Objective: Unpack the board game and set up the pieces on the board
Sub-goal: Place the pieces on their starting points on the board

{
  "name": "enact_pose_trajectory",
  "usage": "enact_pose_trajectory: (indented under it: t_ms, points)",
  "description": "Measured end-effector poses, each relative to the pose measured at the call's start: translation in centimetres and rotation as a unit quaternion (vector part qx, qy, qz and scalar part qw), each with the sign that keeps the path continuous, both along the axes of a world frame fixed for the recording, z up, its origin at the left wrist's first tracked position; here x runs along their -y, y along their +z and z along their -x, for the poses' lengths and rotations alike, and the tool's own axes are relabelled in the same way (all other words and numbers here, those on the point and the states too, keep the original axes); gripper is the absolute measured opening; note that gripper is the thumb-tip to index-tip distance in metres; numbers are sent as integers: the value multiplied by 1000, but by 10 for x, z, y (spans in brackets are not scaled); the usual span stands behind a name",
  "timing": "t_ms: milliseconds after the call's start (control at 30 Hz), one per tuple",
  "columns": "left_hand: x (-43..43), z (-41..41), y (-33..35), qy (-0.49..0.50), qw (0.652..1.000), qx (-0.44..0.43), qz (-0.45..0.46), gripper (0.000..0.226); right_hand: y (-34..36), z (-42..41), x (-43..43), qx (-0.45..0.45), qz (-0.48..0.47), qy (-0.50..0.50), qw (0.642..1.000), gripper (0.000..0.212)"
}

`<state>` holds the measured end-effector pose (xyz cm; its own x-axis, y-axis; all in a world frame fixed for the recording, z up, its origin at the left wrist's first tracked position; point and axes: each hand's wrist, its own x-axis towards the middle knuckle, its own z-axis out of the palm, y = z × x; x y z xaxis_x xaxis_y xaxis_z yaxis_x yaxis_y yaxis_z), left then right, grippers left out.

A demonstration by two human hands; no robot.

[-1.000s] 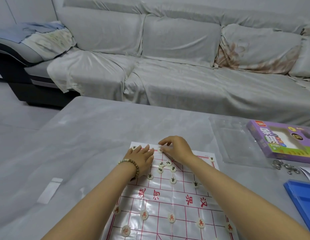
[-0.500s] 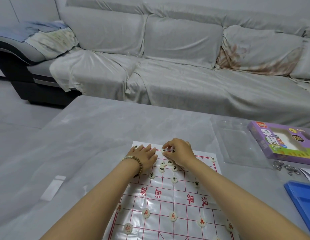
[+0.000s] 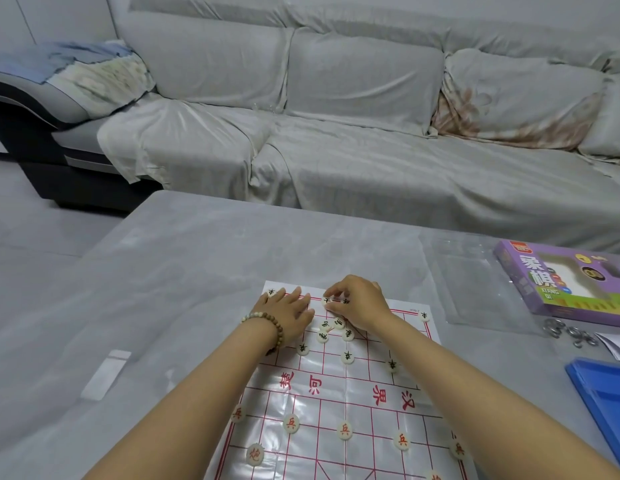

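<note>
A glossy xiangqi board point(image 3: 336, 393) with red lines lies on the grey table. Red-marked round pieces point(image 3: 290, 423) stand in a row near me. Black-marked pieces point(image 3: 347, 357) are spread over the far half, with a loose cluster point(image 3: 331, 329) between my hands. My left hand point(image 3: 287, 315), beaded bracelet on the wrist, rests flat with straight fingers on the board's far left part. My right hand point(image 3: 358, 303) is at the far edge and pinches a black-marked piece point(image 3: 326, 301) with its fingertips; another piece point(image 3: 345, 301) lies under its fingers.
The purple game box point(image 3: 561, 282) lies at the right beside a clear plastic tray point(image 3: 474, 285). Metal rings point(image 3: 571, 332) and a blue lid point(image 3: 606, 400) sit nearer me on the right. A small clear strip point(image 3: 106, 374) lies at the left. A covered sofa point(image 3: 336, 133) stands behind the table.
My right hand has shifted slightly along the far row, fingertips now around a black-marked piece there. My left hand has stayed flat on the board.
</note>
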<state>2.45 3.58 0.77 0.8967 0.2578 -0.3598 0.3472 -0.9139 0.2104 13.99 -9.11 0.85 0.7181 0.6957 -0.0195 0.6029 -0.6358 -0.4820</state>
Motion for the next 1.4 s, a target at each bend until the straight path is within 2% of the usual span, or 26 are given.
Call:
enact_pose_trajectory:
  t_ms: [133, 267, 433, 567, 767, 833, 933, 1033, 1233, 1400]
  points:
    - [1, 5, 5, 15, 998, 56, 26, 53, 7, 1, 9, -9, -19, 11, 1000, 30]
    - [3, 10, 7, 46, 982, 183, 30, 53, 20, 1, 31, -7, -80, -5, 997, 12]
    - [26, 12, 7, 49, 988, 146, -17, 44, 13, 17, 54, -36, -2, -15, 999, 23]
    - [33, 13, 2, 84, 985, 153, 4, 35, 1, 22, 60, -39, 24, -17, 999, 29]
    - [34, 16, 3, 87, 980, 179, 5, 31, -5, 24, 63, -16, 15, 4, 1000, 22]
    - [33, 15, 9, 93, 973, 212, 11, 29, 0, 19, 68, -2, -1, 4, 1000, 19]
    - [35, 8, 22, 110, 953, 278, 47, 27, 15, -4, 86, 5, -66, -56, 996, 11]
    - [43, -6, 28, 120, 938, 312, 94, 25, 25, -31, 104, 11, -53, -96, 994, 11]
    - [58, -28, 22, 104, 948, 283, 106, 22, 11, -46, 99, 12, 1, -57, 998, 13]
    - [53, -27, 14, 131, 943, 277, 134, 18, -4, -41, 87, 20, 18, -50, 998, 19]
